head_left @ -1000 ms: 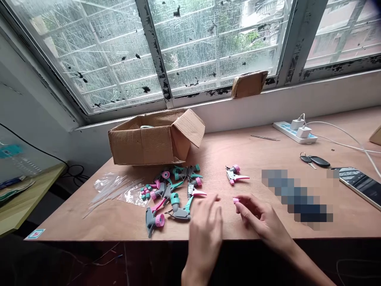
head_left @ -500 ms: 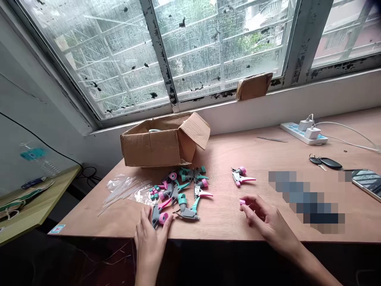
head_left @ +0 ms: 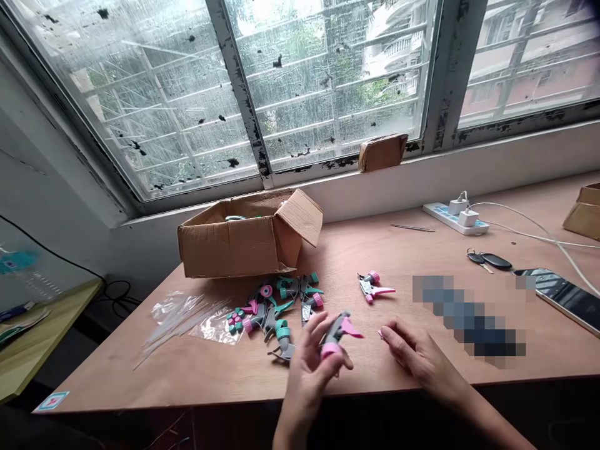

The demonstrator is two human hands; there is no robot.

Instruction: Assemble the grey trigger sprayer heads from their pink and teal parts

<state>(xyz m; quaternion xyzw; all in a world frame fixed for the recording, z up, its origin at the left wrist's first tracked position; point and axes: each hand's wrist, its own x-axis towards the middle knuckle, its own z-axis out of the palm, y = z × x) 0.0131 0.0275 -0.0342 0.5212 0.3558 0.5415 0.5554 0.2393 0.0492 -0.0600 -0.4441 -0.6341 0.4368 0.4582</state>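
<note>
My left hand [head_left: 312, 369] grips a grey spray trigger head [head_left: 334, 334] with a pink collar and pink lever, lifted over the front of the table. To its right, my right hand [head_left: 412, 350] pinches a small pink nozzle cap [head_left: 380, 334], mostly covered by the fingertips. Behind the hands, another grey trigger head with pink parts [head_left: 372, 287] lies alone on the wood. Left of my left hand is a pile of grey trigger heads [head_left: 269, 319] with teal or pink parts, some hidden behind that hand. Several small pink and teal caps [head_left: 235, 320] lie beside the pile.
An open cardboard box [head_left: 229, 247] stands behind the pile. Clear plastic bags and thin tubes [head_left: 182, 319] lie at left. On the right are a power strip [head_left: 454, 219], keys [head_left: 490, 259], a phone [head_left: 562, 300] and a blurred-out patch. The table's front edge [head_left: 210, 405] is close.
My left hand has picked up the pink-collared trigger head from beside the pile and carried it right, towards my right hand. My right hand still pinches the pink cap. The camera view has shifted.
</note>
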